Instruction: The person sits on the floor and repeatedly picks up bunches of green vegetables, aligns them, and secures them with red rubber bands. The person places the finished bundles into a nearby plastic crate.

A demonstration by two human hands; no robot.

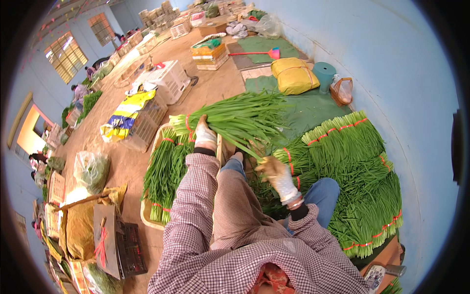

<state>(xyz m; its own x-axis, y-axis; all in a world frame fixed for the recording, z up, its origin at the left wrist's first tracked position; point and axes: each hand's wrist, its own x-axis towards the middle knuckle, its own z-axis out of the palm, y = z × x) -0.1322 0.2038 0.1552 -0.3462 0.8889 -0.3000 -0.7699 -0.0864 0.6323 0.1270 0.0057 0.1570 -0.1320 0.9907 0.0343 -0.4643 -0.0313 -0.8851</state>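
Note:
My left hand (205,134), in a white work glove, grips a bundle of long green leafy stalks (238,112) near its pale, red-banded end. The leaves fan out to the right. My right hand (274,172), in a stained white glove, has its fingers closed on a few loose green stalks (244,147) below the bundle's leaves. Beneath my left hand, a cream plastic crate (145,217) holds red-banded bundles (161,165). To the right of my right hand lies a large pile of similar bundles (352,176).
A slatted crate with yellow and blue sacking (128,110) and a bag of greens (91,171) stand left. A yellow wrapped bundle (295,76), a teal roll (324,75) and a wicker basket (341,92) sit by the blue wall. Other people work far left.

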